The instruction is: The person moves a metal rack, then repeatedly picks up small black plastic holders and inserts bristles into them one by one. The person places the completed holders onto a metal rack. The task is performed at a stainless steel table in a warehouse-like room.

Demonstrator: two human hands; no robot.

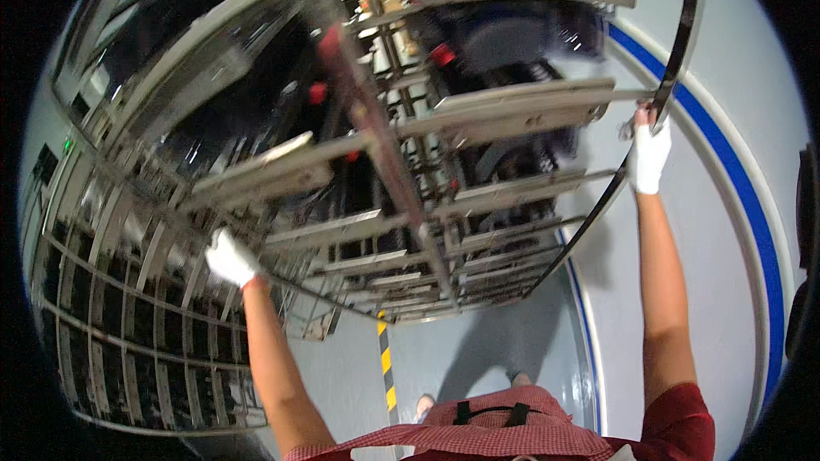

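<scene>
A tall metal rack (512, 119) with several shelf levels stands right in front of me, its upper part smeared by motion. My right hand (651, 154), in a white glove with bare fingertips, is closed round the black right upright of the rack. My left hand (229, 258), gloved in white too, is closed at the rack's left edge; blur partly hides its fingers. Dark objects (512, 47) with small red parts sit on the shelves; I cannot make out their kind. A reddish-brown streaked central bar (380, 141) runs down the rack's front.
To the left stands another metal rack (137, 290) with close-set bars. A light wall (717, 205) with a blue stripe (735, 154) curves along the right. Yellow-and-black tape (387, 363) crosses the grey floor (487, 350) near my feet.
</scene>
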